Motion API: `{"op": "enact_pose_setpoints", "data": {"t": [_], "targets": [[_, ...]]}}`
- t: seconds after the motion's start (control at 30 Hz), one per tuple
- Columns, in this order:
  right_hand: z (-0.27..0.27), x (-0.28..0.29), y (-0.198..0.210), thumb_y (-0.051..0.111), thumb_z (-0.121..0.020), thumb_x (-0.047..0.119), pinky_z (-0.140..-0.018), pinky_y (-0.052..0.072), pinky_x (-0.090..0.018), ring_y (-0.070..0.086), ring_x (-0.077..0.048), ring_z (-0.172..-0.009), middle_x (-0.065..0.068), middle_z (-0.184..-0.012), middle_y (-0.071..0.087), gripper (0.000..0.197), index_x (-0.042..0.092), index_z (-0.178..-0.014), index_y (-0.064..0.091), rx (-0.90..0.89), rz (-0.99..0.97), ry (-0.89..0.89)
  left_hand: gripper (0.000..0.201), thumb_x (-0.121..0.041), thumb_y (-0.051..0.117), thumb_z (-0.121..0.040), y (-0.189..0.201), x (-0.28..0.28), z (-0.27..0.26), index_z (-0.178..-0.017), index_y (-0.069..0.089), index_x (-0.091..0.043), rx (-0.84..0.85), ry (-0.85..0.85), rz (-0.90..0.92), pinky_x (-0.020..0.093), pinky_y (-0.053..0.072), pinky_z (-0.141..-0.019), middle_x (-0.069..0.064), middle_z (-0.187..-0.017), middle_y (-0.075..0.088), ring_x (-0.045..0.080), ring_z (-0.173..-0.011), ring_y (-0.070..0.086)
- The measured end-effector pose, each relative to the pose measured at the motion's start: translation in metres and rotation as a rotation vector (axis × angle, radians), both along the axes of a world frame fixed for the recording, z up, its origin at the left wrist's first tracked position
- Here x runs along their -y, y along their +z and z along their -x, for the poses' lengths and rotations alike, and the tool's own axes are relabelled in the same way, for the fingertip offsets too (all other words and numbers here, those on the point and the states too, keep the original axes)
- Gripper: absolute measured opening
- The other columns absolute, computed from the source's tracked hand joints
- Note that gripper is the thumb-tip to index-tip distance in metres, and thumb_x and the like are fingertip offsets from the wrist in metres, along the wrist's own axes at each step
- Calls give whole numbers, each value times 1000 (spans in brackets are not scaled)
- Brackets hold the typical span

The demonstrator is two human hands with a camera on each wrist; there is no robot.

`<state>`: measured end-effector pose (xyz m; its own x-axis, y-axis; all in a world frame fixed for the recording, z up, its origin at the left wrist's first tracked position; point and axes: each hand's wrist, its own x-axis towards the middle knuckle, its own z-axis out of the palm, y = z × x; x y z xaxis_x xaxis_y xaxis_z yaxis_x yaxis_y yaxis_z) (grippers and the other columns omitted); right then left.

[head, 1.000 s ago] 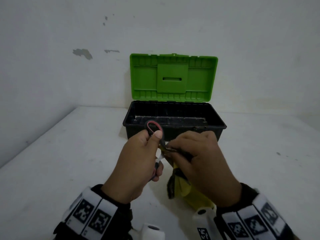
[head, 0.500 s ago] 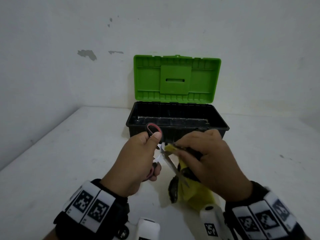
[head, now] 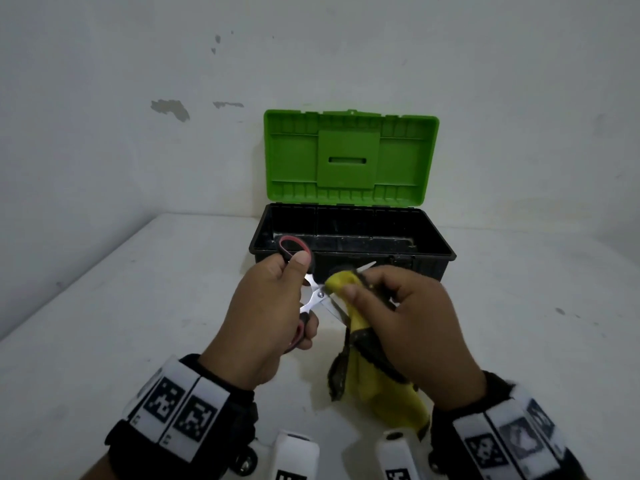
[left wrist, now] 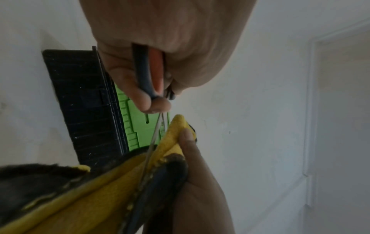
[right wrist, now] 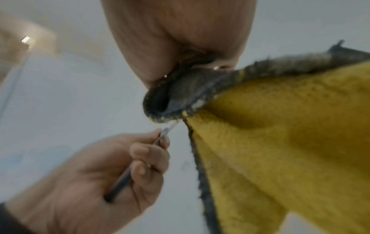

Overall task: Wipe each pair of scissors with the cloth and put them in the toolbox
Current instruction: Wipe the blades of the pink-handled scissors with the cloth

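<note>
A white table (head: pixel 104 323) is set against a white wall (head: pixel 138 64) marked by chipped patches; the toolbox (head: pixel 351 237), black with its green lid (head: pixel 349 157) raised, stands at the back of it; the scissors (head: pixel 317 296), blades spread, are gripped by the handles in the left hand (head: pixel 266 313); the yellow cloth (head: pixel 377 375) is pinched around the far blade by the right hand (head: pixel 408 327), in front of the toolbox; half a second ago the cloth was lower, near the pivot, and it has since been drawn up toward the tip.
</note>
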<state>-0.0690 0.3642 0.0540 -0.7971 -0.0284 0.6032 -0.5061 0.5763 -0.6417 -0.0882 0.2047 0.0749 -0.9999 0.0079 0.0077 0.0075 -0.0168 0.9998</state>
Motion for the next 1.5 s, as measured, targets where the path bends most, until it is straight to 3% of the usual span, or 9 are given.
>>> {"op": "enact_pose_setpoints", "data": {"t": [0.2, 0.33, 0.47, 0.7, 0.83, 1.03, 1.2, 1.33, 1.5], "targets": [[0, 15, -5, 75, -84, 32, -58, 44, -14, 56, -9, -61, 11, -63, 59, 17, 27, -75, 62, 73, 52, -8, 36, -36, 44, -102, -3, -8, -3, -80, 48, -8, -48, -24, 36, 25, 40, -39, -10, -44, 46, 19, -37, 47], [4, 20, -17, 64, -87, 41, -68, 52, -43, 57, -8, -57, 12, -62, 57, 21, 29, -74, 53, 2, -28, -115, 35, -36, 42, -102, -5, -9, -9, -86, 49, -5, -84, -18, 51, 25, 40, -38, -8, -44, 46, 19, -36, 47], [9, 14, -13, 69, -88, 36, -63, 48, -21, 58, -11, -59, 7, -63, 60, 24, 24, -71, 56, 35, 45, -127, 36, -36, 43, -102, -9, -7, -7, -88, 49, -3, -41, 6, 22, 26, 40, -39, -6, -47, 42, 21, -38, 46], [2, 25, -17, 61, -88, 46, -70, 49, -35, 55, -5, -57, 17, -57, 54, 25, 31, -69, 55, 25, -36, -64, 34, -36, 42, -102, -13, -10, -4, -89, 50, -5, -59, 1, 2, 29, 41, -41, 8, -58, 51, 22, -39, 46], [10, 22, -19, 71, -88, 32, -54, 38, -14, 50, -6, -57, 10, -55, 48, 31, 27, -65, 50, 37, 34, -137, 34, -36, 41, -102, -15, -12, -6, -92, 50, -5, -63, 25, 8, 27, 40, -41, -7, -47, 44, 20, -39, 46], [4, 25, -21, 61, -86, 46, -67, 48, -31, 54, -11, -62, 11, -59, 53, 26, 25, -71, 56, 30, 11, -99, 35, -38, 41, -102, -14, -11, -7, -93, 53, -7, -78, 21, 4, 28, 43, -41, 11, -65, 52, 19, -39, 48], [2, 28, -17, 61, -85, 46, -67, 45, -28, 57, -4, -64, 24, -66, 58, 26, 25, -70, 56, 28, 34, -71, 37, -37, 41, -102, -13, -11, -7, -91, 51, -4, -90, 11, -14, 29, 43, -40, 11, -62, 52, 20, -38, 46], [6, 20, -15, 69, -86, 35, -56, 39, -12, 53, -9, -62, 8, -58, 52, 29, 18, -68, 55, 24, 45, -111, 37, -37, 41, -102, -16, -11, -9, -94, 50, -1, -98, 11, -33, 30, 42, -41, 5, -54, 48, 21, -39, 47], [9, 16, -11, 70, -88, 32, -56, 43, -12, 51, -8, -58, 6, -59, 50, 31, 19, -67, 52, 31, 107, -147, 39, -37, 42, -101, -17, -12, -11, -94, 47, 1, -98, 33, -46, 30, 41, -42, -4, -48, 40, 21, -39, 45]]}}
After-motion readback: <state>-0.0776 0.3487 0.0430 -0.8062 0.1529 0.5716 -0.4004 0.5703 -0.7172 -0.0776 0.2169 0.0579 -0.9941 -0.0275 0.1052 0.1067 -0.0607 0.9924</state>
